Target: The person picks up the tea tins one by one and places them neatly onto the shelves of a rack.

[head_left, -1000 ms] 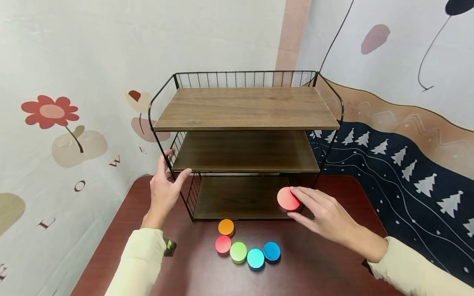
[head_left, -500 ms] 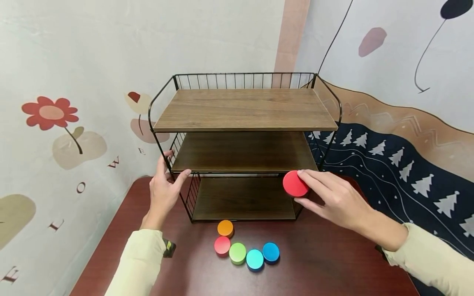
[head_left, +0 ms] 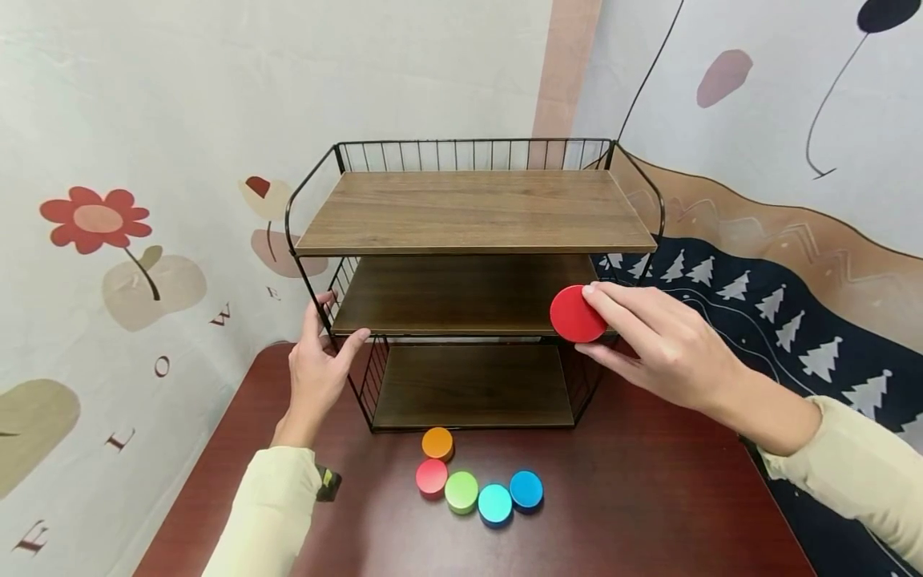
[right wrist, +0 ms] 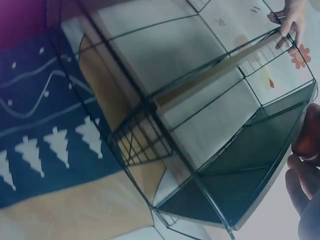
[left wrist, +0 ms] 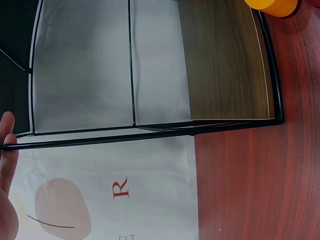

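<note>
In the head view my right hand (head_left: 671, 344) pinches a red round disc (head_left: 577, 313) between thumb and fingers. The disc is tilted, its flat face toward me, in front of the right end of the middle shelf (head_left: 469, 292). My left hand (head_left: 315, 381) holds the left side of a three-tier wire-and-wood rack (head_left: 476, 212), its thumb on the middle shelf's front edge and fingers behind the side frame. In the left wrist view only some fingers (left wrist: 7, 155) show at the frame. The held disc (right wrist: 306, 135) looks dark at the right wrist view's edge.
On the reddish-brown table (head_left: 634, 497) before the rack lie several round discs: orange (head_left: 437, 443), pink-red (head_left: 431, 478), green (head_left: 461, 491), light blue (head_left: 495, 504) and blue (head_left: 526, 490). A patterned cloth backdrop (head_left: 447, 72) hangs behind and beside the rack.
My right hand has lifted the red disc from near the bottom shelf to the middle shelf's height, drifting slightly right. My left hand stays on the rack, and the discs on the table stay put.
</note>
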### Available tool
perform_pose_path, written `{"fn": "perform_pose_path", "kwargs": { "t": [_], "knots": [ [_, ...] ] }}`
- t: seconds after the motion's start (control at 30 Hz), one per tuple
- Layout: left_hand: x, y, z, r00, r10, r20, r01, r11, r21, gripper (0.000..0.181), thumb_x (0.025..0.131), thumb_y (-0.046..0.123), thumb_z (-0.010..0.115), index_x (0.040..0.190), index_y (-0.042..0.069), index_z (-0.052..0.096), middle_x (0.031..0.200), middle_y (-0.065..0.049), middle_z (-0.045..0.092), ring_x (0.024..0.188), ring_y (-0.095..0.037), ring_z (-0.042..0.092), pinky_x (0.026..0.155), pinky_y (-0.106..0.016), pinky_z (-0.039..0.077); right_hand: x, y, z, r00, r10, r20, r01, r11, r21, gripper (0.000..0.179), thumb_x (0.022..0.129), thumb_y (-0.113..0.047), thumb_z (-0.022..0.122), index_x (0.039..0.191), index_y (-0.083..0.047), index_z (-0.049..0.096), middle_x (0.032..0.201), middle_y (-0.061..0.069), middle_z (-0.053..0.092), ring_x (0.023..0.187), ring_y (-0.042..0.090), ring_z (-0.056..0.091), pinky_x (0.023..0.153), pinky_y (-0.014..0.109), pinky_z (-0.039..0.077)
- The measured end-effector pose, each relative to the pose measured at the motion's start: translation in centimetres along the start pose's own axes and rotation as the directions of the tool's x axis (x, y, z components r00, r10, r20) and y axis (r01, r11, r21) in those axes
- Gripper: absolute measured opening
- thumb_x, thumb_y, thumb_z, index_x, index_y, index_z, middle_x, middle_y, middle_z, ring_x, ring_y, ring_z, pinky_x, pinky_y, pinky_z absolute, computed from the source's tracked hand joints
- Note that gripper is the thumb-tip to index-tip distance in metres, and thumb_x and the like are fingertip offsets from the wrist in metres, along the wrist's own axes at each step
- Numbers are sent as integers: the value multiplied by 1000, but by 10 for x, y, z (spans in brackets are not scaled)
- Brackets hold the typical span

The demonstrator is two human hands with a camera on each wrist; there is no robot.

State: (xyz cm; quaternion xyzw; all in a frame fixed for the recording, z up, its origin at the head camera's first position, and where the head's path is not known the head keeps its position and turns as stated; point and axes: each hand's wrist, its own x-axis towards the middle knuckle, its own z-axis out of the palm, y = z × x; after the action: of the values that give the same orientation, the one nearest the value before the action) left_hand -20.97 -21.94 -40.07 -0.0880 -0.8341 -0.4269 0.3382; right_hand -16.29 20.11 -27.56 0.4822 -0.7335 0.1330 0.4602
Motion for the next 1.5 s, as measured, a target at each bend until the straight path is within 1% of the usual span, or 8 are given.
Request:
{"fn": "perform_pose_path", "kwargs": {
  "t": [0.23,0.47,0.73,0.93,1.03,1.17,1.3,1.5],
  "knots": [
    [1,0,0,1000,-4,1,4,1000,7,69,87,22,79,146,19,44,144,4,54,55,-4,58,53,-16,39,14,15,-7,1000,5,-12,-5,1000,-27,50,102,-37,56,121,8,65,112,24,68,87,38,65,72,49,53],
    [2,0,1,1000,7,-6,-7,1000,16,69,87,23,80,146,19,44,144,-1,55,51,-4,55,50,-17,38,22,35,-6,994,91,-58,-95,994,-60,54,100,-42,56,123,6,64,114,25,67,99,41,65,89,49,52],
    [1,0,2,1000,0,-2,0,1000,30,69,87,24,80,146,21,43,143,-3,56,52,-4,56,51,-17,38,23,52,-7,988,148,-50,-152,984,-88,57,99,-45,56,127,4,63,114,25,66,99,42,64,85,56,52],
    [1,0,1,1000,6,-6,-6,1000,30,69,87,23,79,146,20,43,143,-4,56,49,-5,54,51,-18,37,23,63,-11,978,205,-34,-208,971,-115,54,95,-37,68,130,4,61,116,26,66,100,43,63,86,58,51],
    [1,0,1,1000,12,-11,-11,1000,27,69,87,22,80,145,19,44,142,-6,56,49,-5,53,51,-17,37,22,68,-12,972,234,-18,-234,962,-142,57,96,-41,66,132,3,60,118,26,65,101,42,63,84,59,51],
    [2,2,2,1000,9,-5,-9,1000,28,69,87,23,80,146,19,43,143,-3,55,51,-4,55,52,-17,38,20,73,-11,971,238,-32,-240,950,-198,61,99,-49,56,132,3,60,116,26,66,96,42,62,80,57,51],
    [2,2,3,1000,7,-10,-7,999,34,70,87,24,80,146,20,43,143,-2,56,50,-4,55,52,-17,38,20,78,-10,971,230,-63,-238,942,-236,58,95,-46,59,129,2,63,111,25,68,92,42,62,76,57,48],
    [1,1,3,1000,8,-11,-7,999,36,70,87,23,80,146,20,43,143,-2,56,51,-5,55,53,-17,38,20,82,-8,973,227,-42,-230,935,-269,56,91,-42,61,126,2,64,108,25,68,97,42,61,78,57,47]
  ]
}}
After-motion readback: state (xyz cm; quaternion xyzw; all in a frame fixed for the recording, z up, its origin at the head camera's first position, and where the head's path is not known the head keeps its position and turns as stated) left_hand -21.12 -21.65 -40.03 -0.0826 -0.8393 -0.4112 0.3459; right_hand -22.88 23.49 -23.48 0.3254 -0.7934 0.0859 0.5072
